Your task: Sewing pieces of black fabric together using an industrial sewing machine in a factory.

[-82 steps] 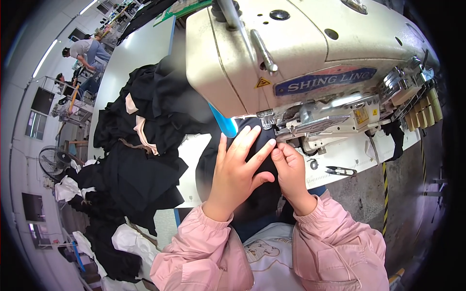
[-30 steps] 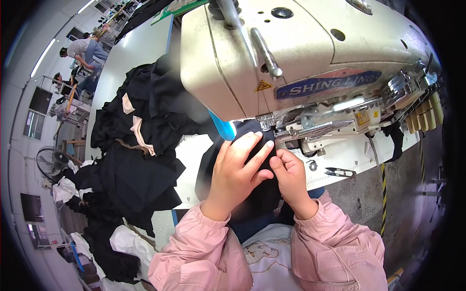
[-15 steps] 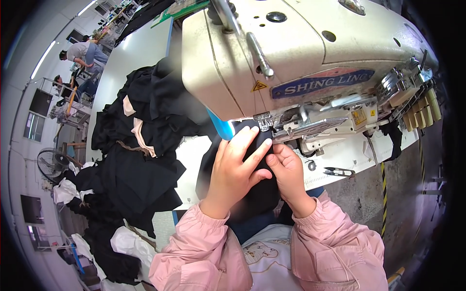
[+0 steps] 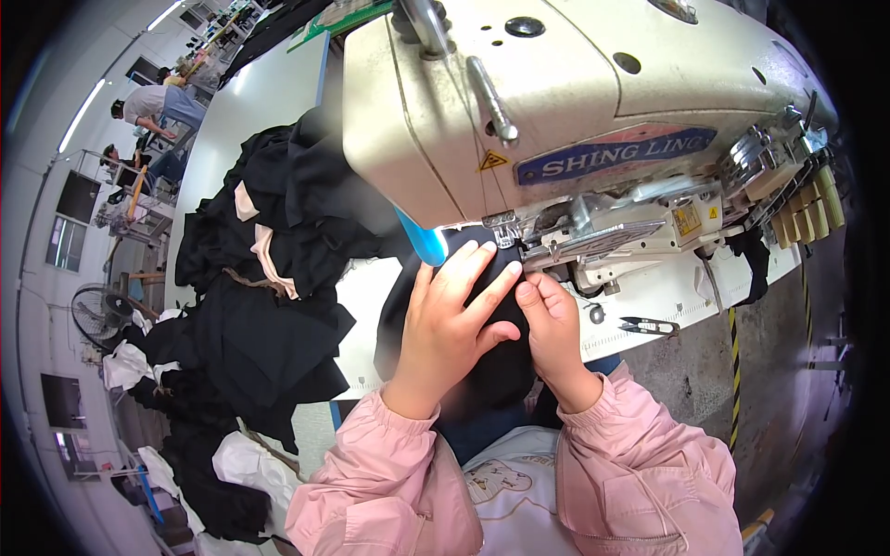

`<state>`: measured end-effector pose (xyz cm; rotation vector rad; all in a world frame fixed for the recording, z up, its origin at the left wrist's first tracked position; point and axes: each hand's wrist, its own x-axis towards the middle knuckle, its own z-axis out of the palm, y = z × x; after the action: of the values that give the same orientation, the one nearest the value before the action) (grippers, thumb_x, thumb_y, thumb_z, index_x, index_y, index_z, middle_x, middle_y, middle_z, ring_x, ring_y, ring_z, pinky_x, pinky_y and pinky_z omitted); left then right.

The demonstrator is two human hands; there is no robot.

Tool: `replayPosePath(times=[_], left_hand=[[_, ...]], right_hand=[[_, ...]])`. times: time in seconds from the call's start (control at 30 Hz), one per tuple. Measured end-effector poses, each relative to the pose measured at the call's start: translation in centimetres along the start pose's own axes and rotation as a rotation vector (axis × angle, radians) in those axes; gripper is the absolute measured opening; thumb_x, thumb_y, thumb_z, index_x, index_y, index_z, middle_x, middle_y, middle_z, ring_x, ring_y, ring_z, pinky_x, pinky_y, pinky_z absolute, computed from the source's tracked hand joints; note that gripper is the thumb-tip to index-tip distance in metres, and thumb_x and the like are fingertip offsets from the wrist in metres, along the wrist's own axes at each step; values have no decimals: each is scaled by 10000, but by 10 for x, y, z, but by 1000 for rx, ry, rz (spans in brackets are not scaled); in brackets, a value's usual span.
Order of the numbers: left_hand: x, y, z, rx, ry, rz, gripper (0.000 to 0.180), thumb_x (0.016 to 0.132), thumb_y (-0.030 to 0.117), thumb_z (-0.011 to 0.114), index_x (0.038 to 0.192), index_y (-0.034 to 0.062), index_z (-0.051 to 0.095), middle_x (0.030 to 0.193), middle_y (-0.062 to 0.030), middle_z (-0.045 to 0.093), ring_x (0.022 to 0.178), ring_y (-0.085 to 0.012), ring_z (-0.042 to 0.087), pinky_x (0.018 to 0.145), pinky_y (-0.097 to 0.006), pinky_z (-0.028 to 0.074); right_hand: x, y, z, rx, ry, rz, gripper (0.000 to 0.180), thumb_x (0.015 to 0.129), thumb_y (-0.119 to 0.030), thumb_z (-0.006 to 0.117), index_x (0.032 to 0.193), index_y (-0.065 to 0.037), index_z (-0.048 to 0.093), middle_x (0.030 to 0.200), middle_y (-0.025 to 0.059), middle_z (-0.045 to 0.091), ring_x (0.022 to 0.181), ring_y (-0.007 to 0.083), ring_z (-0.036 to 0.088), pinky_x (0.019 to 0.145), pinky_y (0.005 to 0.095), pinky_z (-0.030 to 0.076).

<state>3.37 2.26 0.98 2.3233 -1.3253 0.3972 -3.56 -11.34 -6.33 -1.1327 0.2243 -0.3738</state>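
Observation:
Black fabric lies under the presser foot of a cream sewing machine and hangs down toward my lap. My left hand rests flat on this cloth with its fingers spread, fingertips just before the foot. Close by on the right, my right hand pinches the fabric's edge between thumb and fingers. A blue lamp shines beside the needle area, left of the foot. The needle tip and the fabric beneath my fingers are hidden.
A big heap of black cloth covers the table's left side and spills over its edge. Thread snips and a small round metal part lie at the right. A fan stands far left; people work in the background.
The black fabric has shifted slightly under the foot, and my right thumb and fingers have moved a little to the right along its edge. My left hand stays nearly in place.

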Motion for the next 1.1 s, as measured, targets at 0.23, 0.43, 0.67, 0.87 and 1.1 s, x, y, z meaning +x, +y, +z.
replayPosePath(times=[0.23,0.43,0.67,0.87,1.1], left_hand=[[-1,-5,2,-20,-14,17,637,820,522,654,1338,151,641,1370,-135,568,1297,-332,528,1078,-507,387],[-14,-25,20,-238,137,-21,609,984,559,482,1304,72,658,1388,-203,547,1280,-413,528,1055,-496,423],[-13,-44,23,-265,186,-68,726,1003,631,401,1261,4,662,1387,-236,558,1297,-403,538,1091,-460,413],[-13,-41,19,-238,165,-60,719,1004,627,408,1262,4,658,1388,-240,555,1279,-402,547,1077,-462,421],[-13,-38,16,-151,163,-39,634,1006,563,472,1254,11,659,1386,-225,556,1276,-406,545,1087,-487,409]], right_hand=[[-1,0,-1,34,6,24,180,1007,-134,629,1087,22,669,945,-23,657,895,56,556,772,221,445],[-12,-2,-17,-154,-15,14,147,933,-47,706,1053,33,677,975,17,680,901,90,629,846,225,491],[-11,-14,-16,264,-52,237,251,923,-72,724,1137,29,641,1021,68,725,862,90,663,792,210,520],[-10,-9,-20,362,-83,310,170,927,-70,720,1074,-18,652,1006,47,717,862,68,654,762,194,513],[-12,-9,-24,314,-62,305,190,903,-42,744,1069,-15,656,987,26,701,852,73,648,767,203,521]])
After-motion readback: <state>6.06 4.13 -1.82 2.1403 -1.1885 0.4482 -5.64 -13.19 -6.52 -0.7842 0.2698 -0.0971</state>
